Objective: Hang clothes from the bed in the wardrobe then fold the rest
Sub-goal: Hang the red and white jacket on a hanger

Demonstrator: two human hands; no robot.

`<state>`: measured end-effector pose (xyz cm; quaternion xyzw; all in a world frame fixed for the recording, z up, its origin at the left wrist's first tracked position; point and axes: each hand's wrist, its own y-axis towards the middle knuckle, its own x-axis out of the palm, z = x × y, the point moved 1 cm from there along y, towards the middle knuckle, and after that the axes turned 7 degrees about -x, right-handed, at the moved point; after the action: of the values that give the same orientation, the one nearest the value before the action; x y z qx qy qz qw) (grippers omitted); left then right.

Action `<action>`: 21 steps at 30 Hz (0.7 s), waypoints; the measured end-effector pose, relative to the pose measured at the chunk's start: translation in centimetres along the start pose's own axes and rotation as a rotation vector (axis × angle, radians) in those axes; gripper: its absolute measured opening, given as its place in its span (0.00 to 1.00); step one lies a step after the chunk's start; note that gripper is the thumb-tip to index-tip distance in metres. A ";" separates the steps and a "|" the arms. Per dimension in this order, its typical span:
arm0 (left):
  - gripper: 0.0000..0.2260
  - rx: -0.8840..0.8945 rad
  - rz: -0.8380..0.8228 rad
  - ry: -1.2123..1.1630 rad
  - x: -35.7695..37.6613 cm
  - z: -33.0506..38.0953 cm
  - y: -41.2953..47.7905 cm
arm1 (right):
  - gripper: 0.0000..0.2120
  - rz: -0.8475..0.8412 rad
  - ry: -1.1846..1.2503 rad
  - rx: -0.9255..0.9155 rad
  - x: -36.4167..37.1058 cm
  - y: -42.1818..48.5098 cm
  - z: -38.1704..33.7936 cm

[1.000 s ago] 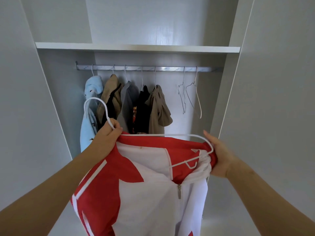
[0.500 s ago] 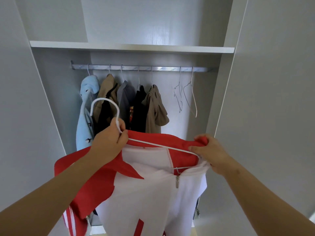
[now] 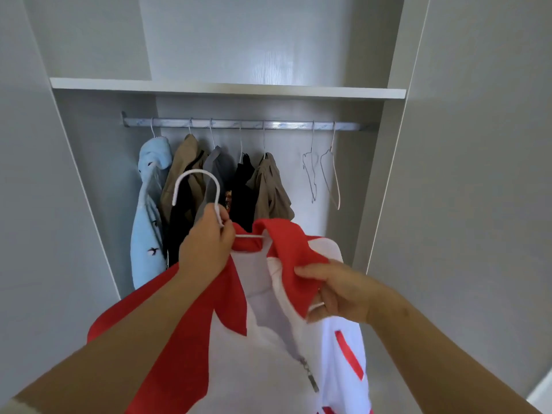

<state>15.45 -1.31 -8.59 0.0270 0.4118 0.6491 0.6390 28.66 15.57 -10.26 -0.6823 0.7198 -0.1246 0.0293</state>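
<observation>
Left hand (image 3: 206,249) grips the white hanger (image 3: 195,186) just under its hook, up in front of the open wardrobe (image 3: 227,88). Right hand (image 3: 337,291) pinches the red collar of the red-and-white jacket (image 3: 268,339), which drapes from the hanger below the rail (image 3: 245,124).

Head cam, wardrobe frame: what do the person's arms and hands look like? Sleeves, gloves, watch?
Left forearm and right forearm are bare to the frame edge. No gloves on the left hand or right hand; no watch or wristband visible. A pale fabric sliver at the lower-left corner may be a sleeve edge; too little shows.
</observation>
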 end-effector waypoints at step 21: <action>0.13 0.240 -0.293 -0.272 -1.4 2.5 -0.9 | 0.17 0.323 -1.178 -0.568 2.1 0.8 -1.6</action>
<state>17.89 -1.36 -6.78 0.1299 0.3958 0.4860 0.7683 27.43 13.71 -8.64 -0.5014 0.6814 0.4684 0.2547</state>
